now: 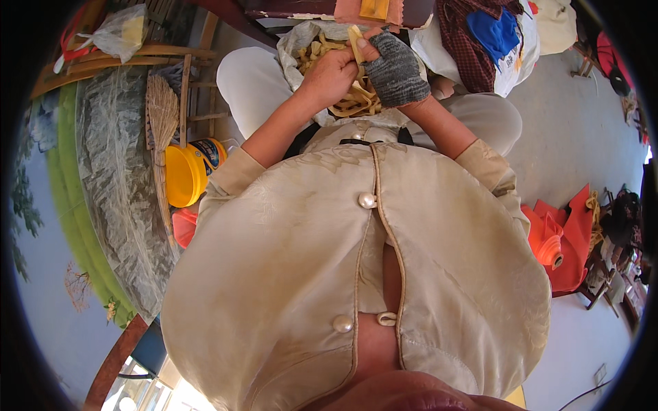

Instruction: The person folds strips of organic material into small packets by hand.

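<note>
My left hand (331,76), bare, pinches the lower part of a pale yellow flat strip (355,43) between thumb and fingers. My right hand (393,67) wears a grey knitted fingerless glove and grips the same strip near its upper end, thumb laid along it. Both hands are close together over an open white woven sack (293,38) between my knees. Inside the sack lie many loose yellowish strips (360,100), curled and tangled. What the strips are made of I cannot tell.
Just beyond the sack is a dark red table edge (308,11), with a pink cloth (345,13) and a wooden block (374,9) on it. A straw broom (163,110) and yellow bucket (182,174) stand to the left. Dark checked cloth (462,46) and blue cloth (493,31) lie at right.
</note>
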Tool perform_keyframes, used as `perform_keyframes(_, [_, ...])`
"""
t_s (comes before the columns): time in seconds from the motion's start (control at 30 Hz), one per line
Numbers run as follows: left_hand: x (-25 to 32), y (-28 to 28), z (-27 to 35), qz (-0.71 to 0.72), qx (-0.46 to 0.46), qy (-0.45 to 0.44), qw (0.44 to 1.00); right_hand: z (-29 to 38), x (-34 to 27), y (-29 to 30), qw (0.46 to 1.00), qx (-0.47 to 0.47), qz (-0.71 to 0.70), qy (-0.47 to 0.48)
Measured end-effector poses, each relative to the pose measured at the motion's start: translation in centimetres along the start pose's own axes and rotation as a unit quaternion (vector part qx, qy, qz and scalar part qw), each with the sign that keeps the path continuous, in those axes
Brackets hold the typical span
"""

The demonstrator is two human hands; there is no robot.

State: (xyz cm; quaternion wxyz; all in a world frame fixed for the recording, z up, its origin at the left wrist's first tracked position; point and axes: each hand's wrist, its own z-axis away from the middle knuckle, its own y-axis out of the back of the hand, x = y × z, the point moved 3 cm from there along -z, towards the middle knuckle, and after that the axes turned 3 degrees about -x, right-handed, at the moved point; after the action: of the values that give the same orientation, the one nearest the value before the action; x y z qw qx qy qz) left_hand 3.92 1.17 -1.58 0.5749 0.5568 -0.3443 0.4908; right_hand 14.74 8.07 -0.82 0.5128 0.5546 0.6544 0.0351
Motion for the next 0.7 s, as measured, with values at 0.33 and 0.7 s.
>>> perform_keyframes(0.33, [3.2, 0.9, 0.7, -0.03, 0.2, -0.172, 0.964, -0.9, 2.1, -0.3, 0.902, -0.125, -0.378, -0.169])
perform_keyframes(0.7, [3.5, 1.8, -0.7, -0.196, 0.151, -0.296, 0.923, -1.2, 0.2, 1.3, 0.987, -0.072, -0.084, -0.113])
